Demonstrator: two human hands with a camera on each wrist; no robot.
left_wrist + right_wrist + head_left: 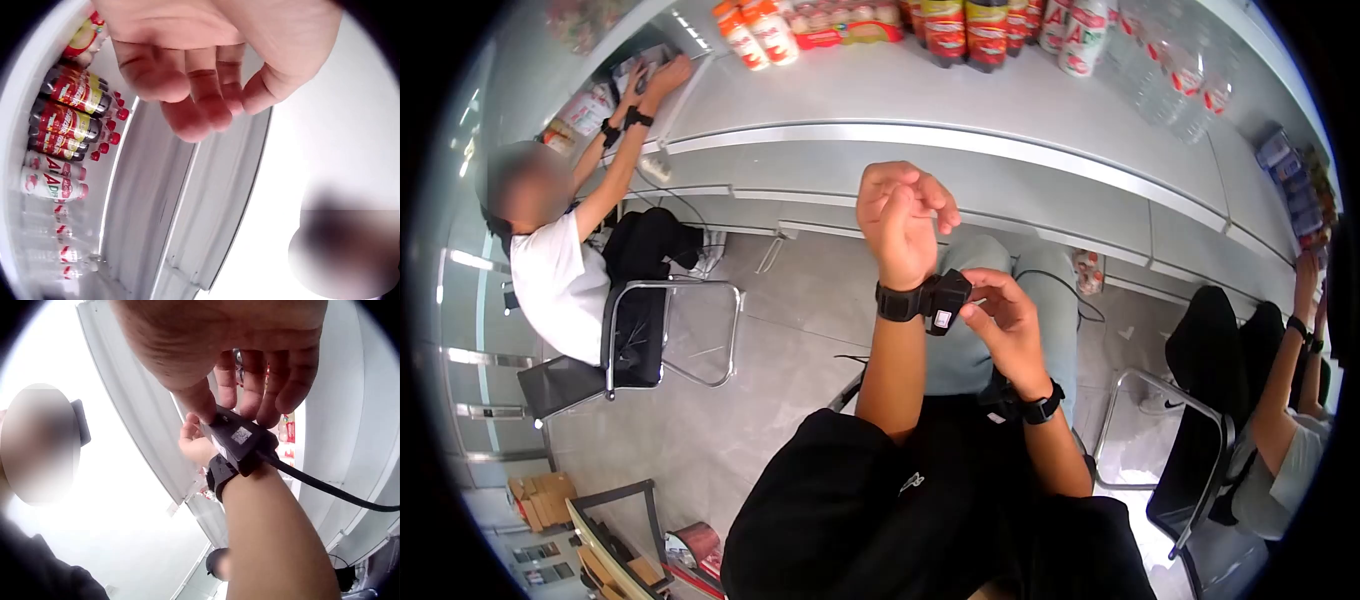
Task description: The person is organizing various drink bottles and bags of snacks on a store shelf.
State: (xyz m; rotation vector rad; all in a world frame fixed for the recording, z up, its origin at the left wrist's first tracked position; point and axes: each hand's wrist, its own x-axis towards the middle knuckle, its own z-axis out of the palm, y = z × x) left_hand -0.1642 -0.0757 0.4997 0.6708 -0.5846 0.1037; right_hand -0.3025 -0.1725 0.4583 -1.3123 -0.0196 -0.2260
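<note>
Right hand (1012,335) has thumb and fingertips pinching the edges of the black box (948,300). Box is on the left wrist, beside the strap (900,304). Left hand (900,215) is raised, fingers loosely bent, nothing in them.

Risks, my read:
- Twist. Pinch is at the edges, so an off-centre push could roll box and strap round the left forearm (892,375) and spoil the camera's aim.
- Cable. The black cable (325,487) leaves one end of the box and runs out of the right wrist view. A snag or tug there would lever the box sideways, maybe strain the plug end.
- Relative motion. If the left wrist turns while the right fingers hold, the box gets sheared against its mount.
- Slip. Only fingertips on smooth-looking faces; a hard pull could slide off.

Far side of the box is hidden by the fingers, so I can't tell how firm the contact is.

Bottles (945,35) on the shelf (900,95) are well apart from both hands; knock risk looks low unless an arm swings forward.
</note>
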